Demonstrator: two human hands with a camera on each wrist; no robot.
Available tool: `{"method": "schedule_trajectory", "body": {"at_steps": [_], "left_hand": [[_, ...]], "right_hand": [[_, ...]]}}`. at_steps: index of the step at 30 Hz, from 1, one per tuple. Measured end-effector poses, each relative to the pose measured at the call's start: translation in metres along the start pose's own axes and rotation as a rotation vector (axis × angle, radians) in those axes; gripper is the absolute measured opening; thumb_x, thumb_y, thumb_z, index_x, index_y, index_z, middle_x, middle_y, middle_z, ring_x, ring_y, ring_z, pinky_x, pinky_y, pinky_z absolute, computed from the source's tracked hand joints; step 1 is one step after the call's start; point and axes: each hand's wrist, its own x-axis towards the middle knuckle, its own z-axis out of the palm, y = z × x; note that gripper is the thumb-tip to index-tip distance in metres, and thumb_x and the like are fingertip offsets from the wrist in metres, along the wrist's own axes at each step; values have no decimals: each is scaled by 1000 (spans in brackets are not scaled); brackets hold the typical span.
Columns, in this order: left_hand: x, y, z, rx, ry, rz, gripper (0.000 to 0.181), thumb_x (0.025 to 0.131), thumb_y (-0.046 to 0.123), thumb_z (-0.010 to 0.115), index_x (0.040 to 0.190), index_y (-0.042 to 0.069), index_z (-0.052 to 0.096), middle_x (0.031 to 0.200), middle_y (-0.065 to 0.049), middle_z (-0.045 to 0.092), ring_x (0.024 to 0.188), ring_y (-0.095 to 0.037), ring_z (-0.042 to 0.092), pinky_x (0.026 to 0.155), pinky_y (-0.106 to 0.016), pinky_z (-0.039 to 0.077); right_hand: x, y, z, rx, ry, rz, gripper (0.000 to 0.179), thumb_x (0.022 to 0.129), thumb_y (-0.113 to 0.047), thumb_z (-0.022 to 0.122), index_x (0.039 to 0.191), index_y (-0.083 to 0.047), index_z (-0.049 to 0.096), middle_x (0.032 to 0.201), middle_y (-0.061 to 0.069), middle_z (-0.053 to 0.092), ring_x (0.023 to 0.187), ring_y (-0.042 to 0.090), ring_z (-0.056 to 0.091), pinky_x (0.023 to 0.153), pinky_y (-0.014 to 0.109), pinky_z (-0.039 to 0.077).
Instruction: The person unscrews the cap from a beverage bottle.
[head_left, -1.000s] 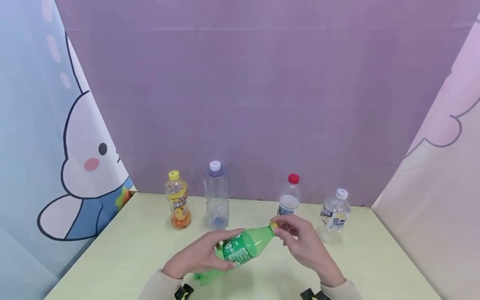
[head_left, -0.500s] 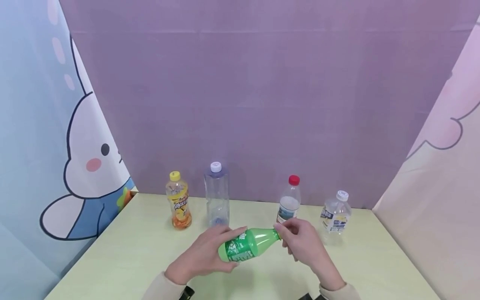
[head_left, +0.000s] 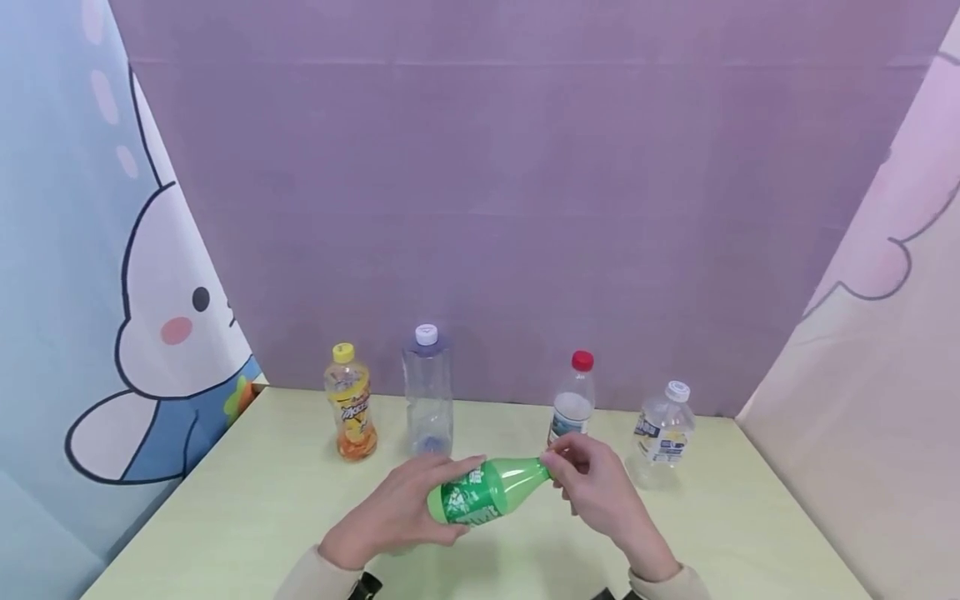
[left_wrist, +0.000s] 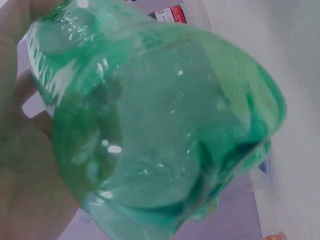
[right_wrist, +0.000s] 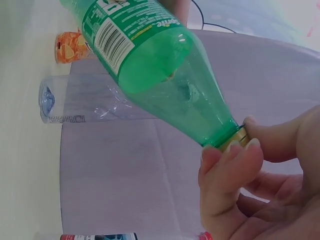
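Note:
My left hand (head_left: 408, 504) grips a green Sprite bottle (head_left: 476, 493) round its body, holding it tilted above the table with its neck toward the right. In the left wrist view the bottle's green base (left_wrist: 155, 115) fills most of the picture. At the neck, my right hand (head_left: 600, 487) pinches the yellow cap (right_wrist: 235, 139) between thumb and fingertips. The cap sits at the bottle's mouth in the right wrist view; in the head view the fingers hide it. A barcode label (right_wrist: 117, 37) faces the right wrist camera. No liquid shows inside the green bottle.
Behind the hands stand a yellow-capped bottle (head_left: 351, 408), a tall clear bottle (head_left: 429, 387) with a white cap, a red-capped bottle (head_left: 573, 404) and a white-capped bottle (head_left: 663, 433). A purple cloth (head_left: 487, 208) hangs behind the pale table (head_left: 225, 500).
The bottle has turned so that its base end, seen a second ago, is now hidden behind the left hand. The right fingers have shifted round the cap, covering it in the head view.

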Motion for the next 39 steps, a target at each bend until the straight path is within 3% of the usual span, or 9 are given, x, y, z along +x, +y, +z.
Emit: {"method": "schedule_trajectory", "body": {"at_steps": [6, 17, 26, 39], "left_hand": [[5, -3, 1, -82, -35, 25, 79, 79, 31, 87, 150, 28, 52, 117, 8, 64, 100, -7, 54, 83, -31, 52], [2, -10, -2, -206, -98, -35, 78, 80, 36, 85, 151, 32, 51, 117, 9, 64, 100, -8, 54, 83, -31, 52], [3, -14, 2, -289, -127, -16, 79, 81, 34, 85, 152, 28, 50, 120, 12, 65, 100, -7, 57, 84, -29, 53], [3, -12, 0, -394, -161, -26, 77, 83, 34, 84, 152, 32, 49, 119, 12, 66, 100, -9, 58, 84, -28, 52]], "right_hand": [[-3, 2, -3, -64, 21, -28, 3, 97, -9, 68, 100, -8, 67, 79, 7, 62, 65, 19, 57, 48, 29, 50], [-4, 4, -3, -82, -50, -157, 5, 98, -6, 65, 102, -8, 66, 86, 5, 63, 66, 17, 58, 50, 28, 51], [-1, 8, -2, -68, -35, -398, 9, 96, -3, 66, 104, -7, 67, 89, 1, 66, 69, 8, 56, 51, 27, 51], [3, 17, -7, -117, -33, -705, 26, 88, 9, 70, 108, -7, 66, 87, 0, 63, 69, 4, 57, 52, 22, 52]]}}
